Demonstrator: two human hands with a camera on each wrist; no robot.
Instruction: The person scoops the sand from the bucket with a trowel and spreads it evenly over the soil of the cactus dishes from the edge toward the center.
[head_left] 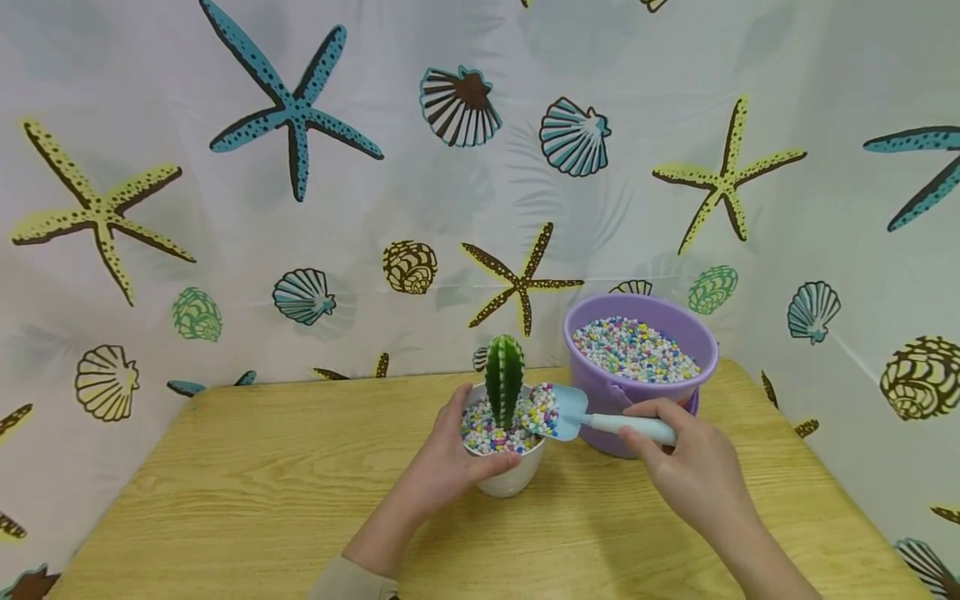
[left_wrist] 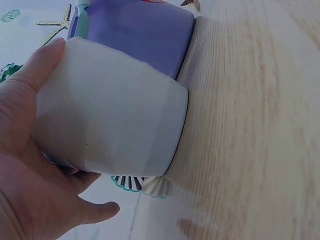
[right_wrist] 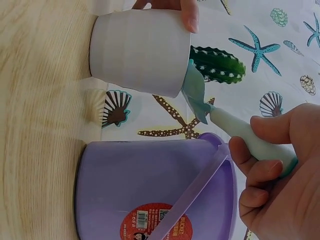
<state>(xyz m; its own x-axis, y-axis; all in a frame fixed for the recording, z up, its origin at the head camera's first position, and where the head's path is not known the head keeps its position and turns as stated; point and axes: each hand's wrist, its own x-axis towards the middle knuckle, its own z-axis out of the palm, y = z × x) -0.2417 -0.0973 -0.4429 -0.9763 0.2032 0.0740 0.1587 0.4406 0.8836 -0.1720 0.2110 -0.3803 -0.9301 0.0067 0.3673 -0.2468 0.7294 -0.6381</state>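
My right hand [head_left: 693, 471] grips the pale handle of a small light-blue shovel [head_left: 572, 412]. Colourful pellets [head_left: 545, 408] lie on its blade, which reaches over the right rim of a white flowerpot [head_left: 510, 482]. Inside the pot a green ribbed cactus [head_left: 505, 379] stands upright among more such pellets. My left hand [head_left: 450, 462] holds the pot round its left side, thumb at the front near the rim. In the right wrist view the shovel's blade [right_wrist: 194, 92] meets the pot's rim beside the cactus [right_wrist: 217, 65]. From the left wrist the pot [left_wrist: 112, 110] hides the blade.
A purple bucket [head_left: 607, 433], filled high with multicoloured pellets, stands right behind the shovel. It bears a red label [right_wrist: 155, 222] and a handle folded along its side. The wooden table [head_left: 300, 467] ends at a curtain [head_left: 360, 208] printed with starfish and shells.
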